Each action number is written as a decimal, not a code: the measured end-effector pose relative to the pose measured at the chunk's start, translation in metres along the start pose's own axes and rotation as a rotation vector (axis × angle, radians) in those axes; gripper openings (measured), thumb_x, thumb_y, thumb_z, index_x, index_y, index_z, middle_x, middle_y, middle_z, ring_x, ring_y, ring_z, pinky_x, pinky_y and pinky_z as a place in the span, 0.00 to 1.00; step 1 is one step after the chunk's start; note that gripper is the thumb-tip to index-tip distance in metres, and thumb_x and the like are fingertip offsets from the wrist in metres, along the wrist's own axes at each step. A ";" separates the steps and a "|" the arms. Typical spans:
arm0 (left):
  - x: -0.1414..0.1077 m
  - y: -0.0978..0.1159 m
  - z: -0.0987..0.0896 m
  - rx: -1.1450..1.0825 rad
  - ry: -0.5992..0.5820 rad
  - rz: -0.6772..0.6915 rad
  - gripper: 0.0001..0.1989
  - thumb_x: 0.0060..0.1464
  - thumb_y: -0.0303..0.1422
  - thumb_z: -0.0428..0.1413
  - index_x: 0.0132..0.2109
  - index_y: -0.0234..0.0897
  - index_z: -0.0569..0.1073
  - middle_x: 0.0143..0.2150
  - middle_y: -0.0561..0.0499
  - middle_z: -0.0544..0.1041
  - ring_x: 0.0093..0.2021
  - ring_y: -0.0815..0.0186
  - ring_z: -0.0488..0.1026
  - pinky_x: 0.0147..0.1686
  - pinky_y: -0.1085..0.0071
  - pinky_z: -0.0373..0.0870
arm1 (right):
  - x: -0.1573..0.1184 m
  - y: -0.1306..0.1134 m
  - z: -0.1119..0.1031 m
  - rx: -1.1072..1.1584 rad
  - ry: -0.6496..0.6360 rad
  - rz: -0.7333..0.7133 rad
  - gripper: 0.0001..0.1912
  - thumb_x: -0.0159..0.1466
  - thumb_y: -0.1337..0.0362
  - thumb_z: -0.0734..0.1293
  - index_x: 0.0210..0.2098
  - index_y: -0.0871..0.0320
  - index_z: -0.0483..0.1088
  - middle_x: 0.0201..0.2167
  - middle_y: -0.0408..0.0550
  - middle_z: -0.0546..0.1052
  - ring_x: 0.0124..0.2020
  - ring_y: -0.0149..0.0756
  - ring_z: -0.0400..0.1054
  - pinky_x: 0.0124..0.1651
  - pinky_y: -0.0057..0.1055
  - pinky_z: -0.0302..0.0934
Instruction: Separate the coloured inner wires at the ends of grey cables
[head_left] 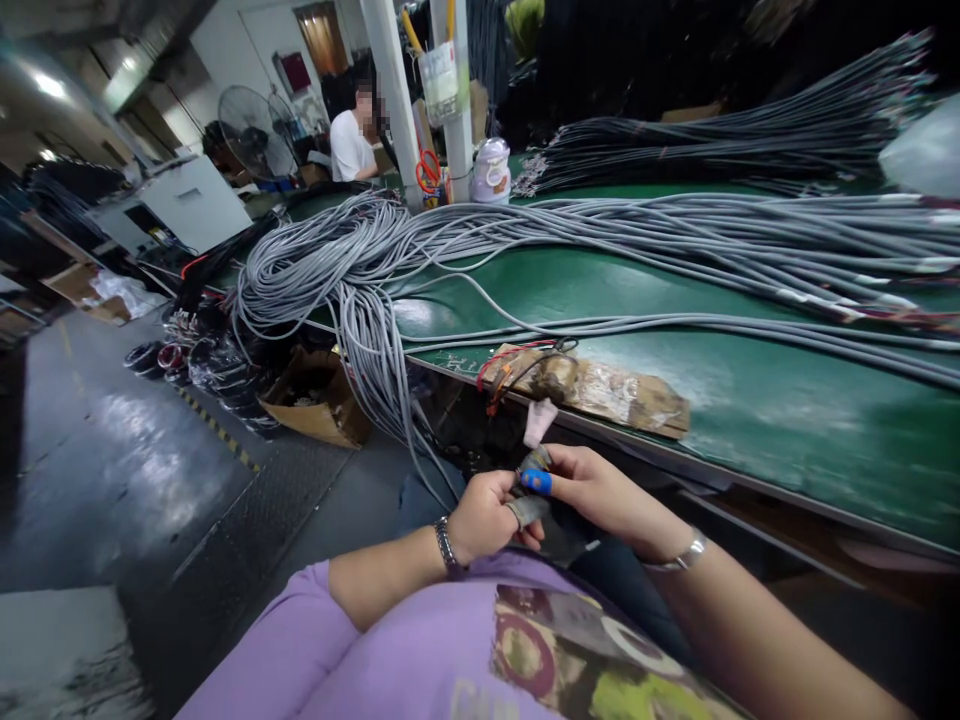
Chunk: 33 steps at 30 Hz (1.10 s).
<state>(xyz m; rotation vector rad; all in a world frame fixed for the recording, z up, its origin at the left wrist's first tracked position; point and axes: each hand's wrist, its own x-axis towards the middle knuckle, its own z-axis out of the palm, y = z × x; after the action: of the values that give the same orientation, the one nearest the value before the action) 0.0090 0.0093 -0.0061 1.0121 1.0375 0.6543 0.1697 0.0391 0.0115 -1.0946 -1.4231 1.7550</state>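
Note:
My left hand (487,515), with a dark bracelet at the wrist, is closed in front of my body, its fingers curled. My right hand (592,490) meets it from the right, fingers pressed together, with blue tape (536,481) round the thumb. Greyish tape wraps some fingers of both hands. Anything small pinched between the fingertips is too hidden to make out. Just beyond the hands, a wooden board (630,398) wrapped in clear film lies at the table's edge, with red and black wires on its left end. A pale pink piece (539,422) hangs below it.
Long grey cables (480,235) run across the green table (787,400) and hang over its left end. Black cable bundles (720,145) lie at the back. A lilac container (492,172) stands beside white posts. A cardboard box (319,400) is on the floor; a person sits farther back.

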 end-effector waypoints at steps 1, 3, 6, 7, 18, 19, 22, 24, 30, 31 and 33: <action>0.000 0.000 0.000 -0.009 -0.008 -0.011 0.19 0.39 0.44 0.63 0.30 0.33 0.68 0.19 0.54 0.72 0.16 0.70 0.69 0.18 0.75 0.66 | 0.000 0.000 -0.001 -0.011 0.000 -0.004 0.17 0.49 0.53 0.75 0.25 0.60 0.72 0.21 0.41 0.72 0.23 0.29 0.61 0.30 0.28 0.56; -0.001 0.000 -0.002 -0.050 0.007 0.010 0.20 0.39 0.45 0.63 0.30 0.32 0.69 0.18 0.53 0.72 0.16 0.70 0.69 0.18 0.75 0.67 | -0.001 0.004 -0.004 0.041 -0.006 -0.020 0.17 0.50 0.52 0.75 0.26 0.60 0.73 0.22 0.43 0.73 0.25 0.30 0.63 0.32 0.29 0.58; -0.005 0.002 -0.002 -0.135 0.056 0.090 0.21 0.40 0.46 0.63 0.28 0.32 0.69 0.18 0.53 0.72 0.16 0.70 0.69 0.18 0.75 0.67 | 0.001 0.013 -0.013 0.246 0.008 -0.023 0.18 0.49 0.50 0.75 0.29 0.59 0.75 0.27 0.46 0.76 0.30 0.34 0.67 0.38 0.32 0.61; -0.006 0.004 -0.002 -0.160 0.073 0.112 0.21 0.40 0.46 0.63 0.28 0.32 0.69 0.19 0.52 0.72 0.16 0.70 0.69 0.18 0.75 0.67 | 0.002 0.017 -0.015 0.324 0.029 -0.015 0.19 0.49 0.49 0.74 0.30 0.59 0.75 0.28 0.47 0.77 0.31 0.35 0.68 0.39 0.33 0.62; 0.010 0.024 0.004 -0.268 0.078 0.144 0.20 0.39 0.45 0.64 0.26 0.30 0.70 0.17 0.52 0.71 0.13 0.72 0.66 0.13 0.78 0.63 | 0.029 0.008 0.001 0.623 0.144 -0.035 0.21 0.54 0.44 0.70 0.27 0.57 0.74 0.22 0.44 0.72 0.25 0.31 0.64 0.30 0.28 0.60; 0.010 0.024 0.004 -0.258 0.072 0.141 0.20 0.39 0.44 0.64 0.26 0.30 0.70 0.17 0.52 0.71 0.13 0.72 0.66 0.13 0.78 0.62 | 0.030 0.007 0.002 0.630 0.153 -0.028 0.22 0.54 0.43 0.69 0.27 0.57 0.73 0.22 0.44 0.73 0.25 0.32 0.64 0.30 0.29 0.60; 0.011 0.023 0.003 -0.214 0.060 0.136 0.20 0.41 0.45 0.63 0.27 0.30 0.70 0.17 0.52 0.71 0.13 0.72 0.66 0.13 0.78 0.62 | 0.029 0.007 0.002 0.664 0.159 -0.012 0.23 0.53 0.41 0.68 0.25 0.57 0.72 0.22 0.44 0.72 0.25 0.33 0.63 0.31 0.31 0.60; 0.011 0.019 0.002 -0.180 0.061 0.136 0.20 0.41 0.45 0.63 0.27 0.31 0.70 0.17 0.52 0.71 0.13 0.72 0.66 0.14 0.78 0.61 | 0.026 0.006 0.001 0.657 0.122 -0.014 0.23 0.53 0.41 0.69 0.25 0.57 0.72 0.22 0.44 0.71 0.25 0.32 0.63 0.30 0.30 0.59; 0.009 0.007 -0.005 -0.054 0.063 0.118 0.18 0.42 0.44 0.62 0.28 0.31 0.70 0.19 0.52 0.72 0.15 0.71 0.68 0.15 0.77 0.63 | 0.012 0.005 -0.002 0.447 -0.038 0.039 0.16 0.48 0.56 0.76 0.28 0.59 0.72 0.24 0.44 0.73 0.25 0.31 0.64 0.30 0.30 0.58; 0.009 0.005 -0.006 -0.038 0.060 0.114 0.18 0.43 0.44 0.61 0.28 0.31 0.70 0.19 0.52 0.72 0.15 0.71 0.68 0.16 0.77 0.63 | 0.011 0.005 -0.002 0.412 -0.036 0.042 0.16 0.48 0.57 0.77 0.29 0.60 0.72 0.24 0.44 0.74 0.25 0.32 0.65 0.31 0.30 0.57; 0.009 0.003 -0.007 -0.013 0.058 0.106 0.17 0.43 0.43 0.61 0.29 0.31 0.71 0.19 0.52 0.72 0.16 0.71 0.69 0.16 0.77 0.63 | 0.009 0.006 0.000 0.350 -0.018 0.045 0.17 0.47 0.56 0.77 0.29 0.60 0.72 0.23 0.45 0.75 0.24 0.32 0.65 0.30 0.30 0.57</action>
<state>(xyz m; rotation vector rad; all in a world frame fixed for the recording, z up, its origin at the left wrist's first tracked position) 0.0061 0.0208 -0.0082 1.0470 1.0341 0.7805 0.1657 0.0457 0.0040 -0.9300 -1.0538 1.9573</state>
